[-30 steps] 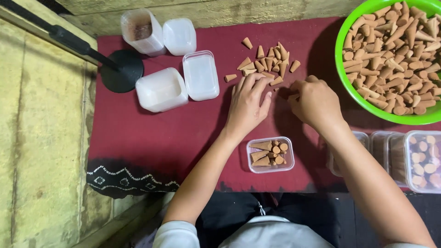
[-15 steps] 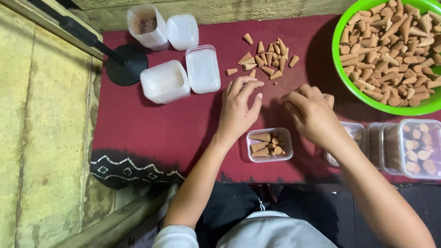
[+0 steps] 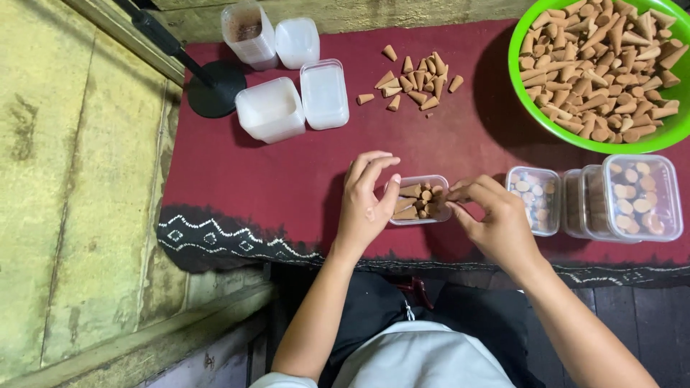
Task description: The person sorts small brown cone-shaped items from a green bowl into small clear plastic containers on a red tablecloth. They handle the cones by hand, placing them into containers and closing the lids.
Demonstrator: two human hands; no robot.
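Observation:
A small clear plastic box [image 3: 422, 200] partly filled with brown cones sits on the dark red cloth [image 3: 287, 179] near its front edge. My left hand [image 3: 366, 201] is against the box's left side, thumb and fingers curved around its end. My right hand [image 3: 492, 219] is at the box's right edge, fingertips pinched together over the rim; whether a cone is between them is hidden. A loose pile of brown cones [image 3: 417, 82] lies farther back on the cloth.
A green bowl [image 3: 525, 108] heaped with cones stands at the back right. Filled clear boxes [image 3: 632, 197] line up to the right. Empty clear boxes and lids [image 3: 295, 100] sit at the back left beside a black round stand base [image 3: 215, 90].
Both hands have drawn back from the loose pile toward the small box at the front edge. The view has shifted, so everything sits lower and to the right in the frame.

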